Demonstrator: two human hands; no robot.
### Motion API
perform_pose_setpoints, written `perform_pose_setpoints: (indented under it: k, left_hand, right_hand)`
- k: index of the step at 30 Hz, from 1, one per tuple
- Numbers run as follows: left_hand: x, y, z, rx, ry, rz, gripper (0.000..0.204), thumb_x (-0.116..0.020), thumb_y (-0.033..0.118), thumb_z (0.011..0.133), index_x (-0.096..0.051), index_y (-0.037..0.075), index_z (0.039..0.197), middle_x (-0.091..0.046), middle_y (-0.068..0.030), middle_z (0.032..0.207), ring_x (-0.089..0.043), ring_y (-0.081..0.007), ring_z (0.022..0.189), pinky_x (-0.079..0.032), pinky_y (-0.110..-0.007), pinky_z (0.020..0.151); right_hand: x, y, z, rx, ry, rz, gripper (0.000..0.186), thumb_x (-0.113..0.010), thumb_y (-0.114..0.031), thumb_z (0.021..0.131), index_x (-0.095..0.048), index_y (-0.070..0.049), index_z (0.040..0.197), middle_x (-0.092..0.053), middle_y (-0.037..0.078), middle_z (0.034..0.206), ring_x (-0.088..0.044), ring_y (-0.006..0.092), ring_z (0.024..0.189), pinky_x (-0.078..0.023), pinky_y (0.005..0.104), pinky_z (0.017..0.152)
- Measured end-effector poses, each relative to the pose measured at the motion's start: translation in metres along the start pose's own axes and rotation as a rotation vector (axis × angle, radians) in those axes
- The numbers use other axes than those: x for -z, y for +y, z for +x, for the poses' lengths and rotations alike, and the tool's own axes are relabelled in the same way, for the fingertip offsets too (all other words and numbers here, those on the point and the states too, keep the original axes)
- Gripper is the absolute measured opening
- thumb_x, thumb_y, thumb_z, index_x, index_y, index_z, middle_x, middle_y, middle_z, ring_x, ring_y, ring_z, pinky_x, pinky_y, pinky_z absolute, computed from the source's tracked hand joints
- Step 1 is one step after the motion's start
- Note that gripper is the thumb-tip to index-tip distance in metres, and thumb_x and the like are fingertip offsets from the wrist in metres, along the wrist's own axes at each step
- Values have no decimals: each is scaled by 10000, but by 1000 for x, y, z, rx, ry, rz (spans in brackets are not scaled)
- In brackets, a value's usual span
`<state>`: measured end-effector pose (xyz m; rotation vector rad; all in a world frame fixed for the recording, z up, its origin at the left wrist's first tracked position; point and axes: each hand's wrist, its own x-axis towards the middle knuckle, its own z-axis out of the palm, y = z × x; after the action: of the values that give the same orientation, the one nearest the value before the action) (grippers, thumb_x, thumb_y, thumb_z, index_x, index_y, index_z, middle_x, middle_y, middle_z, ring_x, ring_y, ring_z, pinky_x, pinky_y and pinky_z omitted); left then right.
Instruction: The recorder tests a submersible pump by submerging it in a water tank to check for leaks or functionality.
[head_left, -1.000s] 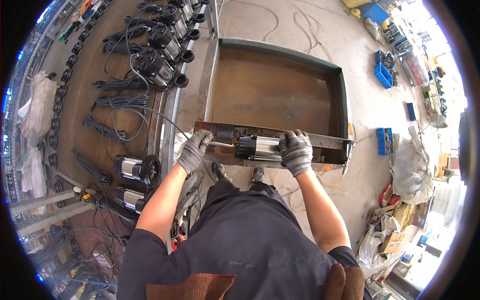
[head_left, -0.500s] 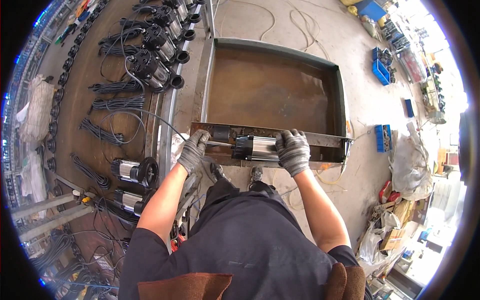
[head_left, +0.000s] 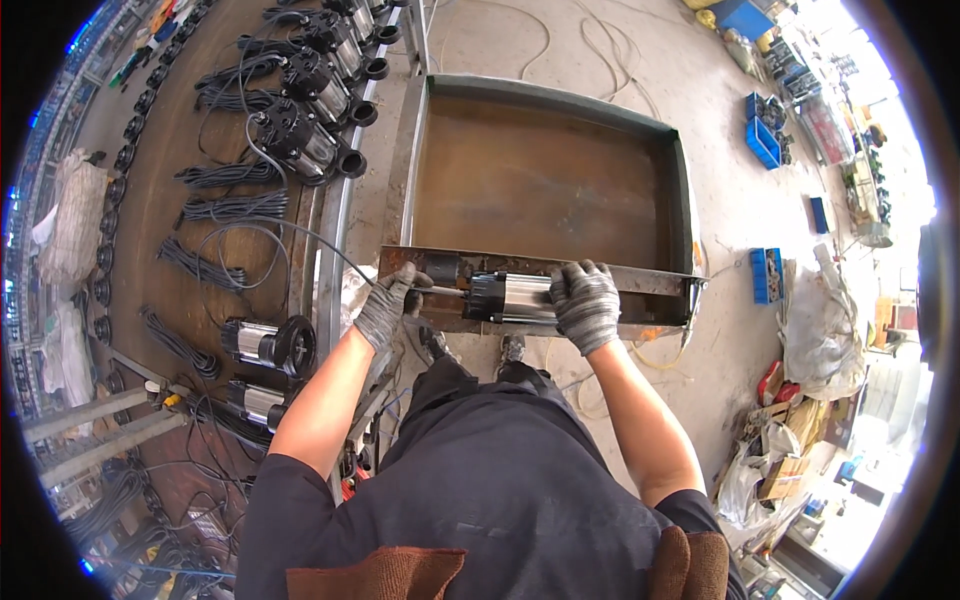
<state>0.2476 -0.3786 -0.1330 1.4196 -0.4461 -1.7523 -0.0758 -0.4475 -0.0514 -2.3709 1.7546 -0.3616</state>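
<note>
A silver cylindrical pump motor (head_left: 522, 298) with a black ribbed end (head_left: 485, 297) lies on its side on the rusty ledge (head_left: 400, 258) along the near side of a water tank. Over its right end my right hand (head_left: 586, 305), in a grey knitted glove, is closed. Left of the motor, my gloved left hand (head_left: 385, 310) has its fingers curled round a black cable (head_left: 330, 247) that comes from the bench. Between that hand and the motor runs a straight pale length (head_left: 444, 290); whether it is cable or rod, I cannot tell. Behind it sits a short black cylinder (head_left: 443, 268).
Brown water fills the metal tank (head_left: 682, 185) ahead. To the left, a bench (head_left: 150, 230) carries several black-and-silver pumps (head_left: 300, 142) and coiled cables (head_left: 232, 208); two motors (head_left: 255, 342) lie nearer. Blue bins (head_left: 767, 276) and sacks stand on the floor at right.
My left hand's fingers have shifted a little, baring more of the pale length by the motor. My right hand and the motor stay almost in place.
</note>
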Motion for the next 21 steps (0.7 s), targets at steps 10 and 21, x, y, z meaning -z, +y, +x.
perform_pose_setpoints:
  k: [10,21]
  left_hand:
    - [10,-3,6,-368,-29,1043,466,-702,116,883,-511,58,1304,-670,-66,990,-624,-157,880,-523,-298,807]
    - [2,-6,3,-460,35,931,443,-708,77,887,-573,103,1308,-666,6,965,-608,-112,872,-527,-285,779]
  right_hand:
    - [0,-3,2,12,71,21,184,-612,-230,873,-681,-64,832,-661,150,867,-604,358,886,-497,464,818]
    - [0,-3,1,-12,34,7,199,-602,-237,878,-687,-59,850,-660,155,885,-602,359,902,-493,463,839]
